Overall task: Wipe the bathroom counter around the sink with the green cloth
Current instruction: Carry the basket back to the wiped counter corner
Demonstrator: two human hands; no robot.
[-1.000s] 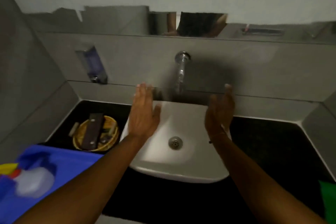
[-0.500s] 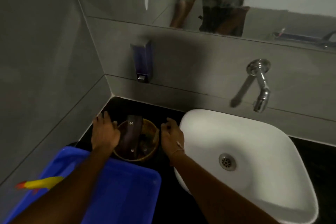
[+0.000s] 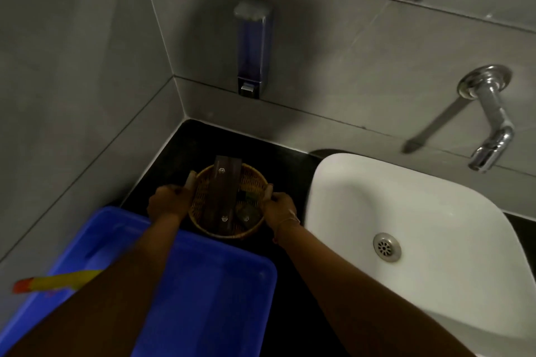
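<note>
A round woven basket (image 3: 255, 182) with dark packets in it sits on the black counter (image 3: 203, 148) in the left corner, beside the white sink (image 3: 435, 211). My left hand (image 3: 168, 202) grips the basket's left handle and my right hand (image 3: 280, 207) grips its right handle. The green cloth is out of view.
A blue plastic tub (image 3: 208, 293) stands on the counter in front of the basket, under my left forearm, with a yellow bottle nozzle (image 3: 55, 282) at its left. A soap dispenser (image 3: 251, 49) hangs on the grey tiled wall. A chrome tap (image 3: 490, 122) juts over the sink.
The view swung left from the sink to the corner. My hands went from open above the sink to either side of the basket, then closed on its handles.
</note>
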